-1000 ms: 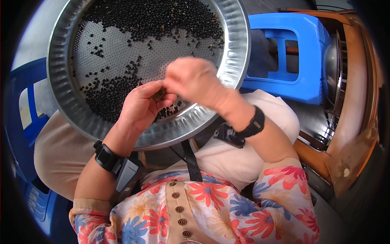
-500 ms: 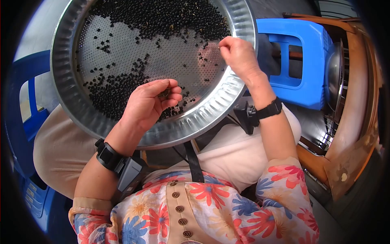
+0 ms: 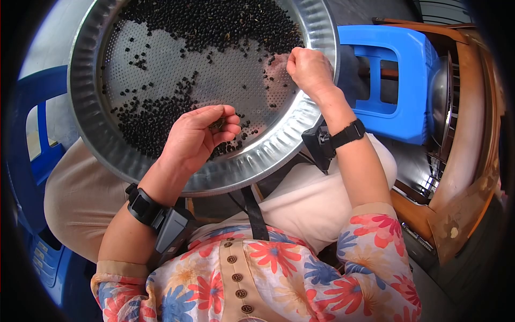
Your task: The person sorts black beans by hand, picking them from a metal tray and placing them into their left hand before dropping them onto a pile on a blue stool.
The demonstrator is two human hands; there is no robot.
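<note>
A wide round metal sieve (image 3: 241, 174) with a fluted rim and perforated bottom holds black beans (image 3: 214, 24). The beans form one large pile along the far side and a smaller pile (image 3: 147, 126) at the near left, with scattered ones between. Over the near pile, my left hand (image 3: 196, 134) is cupped, palm up, its fingers curled around small brownish-green bits (image 3: 218, 124). My right hand (image 3: 311, 70) is above the sieve's right side, near the edge of the far pile. Its fingers are pinched together; anything between them is hidden.
A blue plastic stool (image 3: 413, 80) stands beyond the sieve on the right, next to wooden furniture (image 3: 466, 107). On the left is a blue chair (image 3: 43, 80). My legs (image 3: 316, 201) are under the sieve's near side. Black devices (image 3: 320, 142) are strapped to both wrists.
My right hand has shifted slightly left and its fingers are turned more downward toward the beans. The left hand stays in place, still cupped around the bits.
</note>
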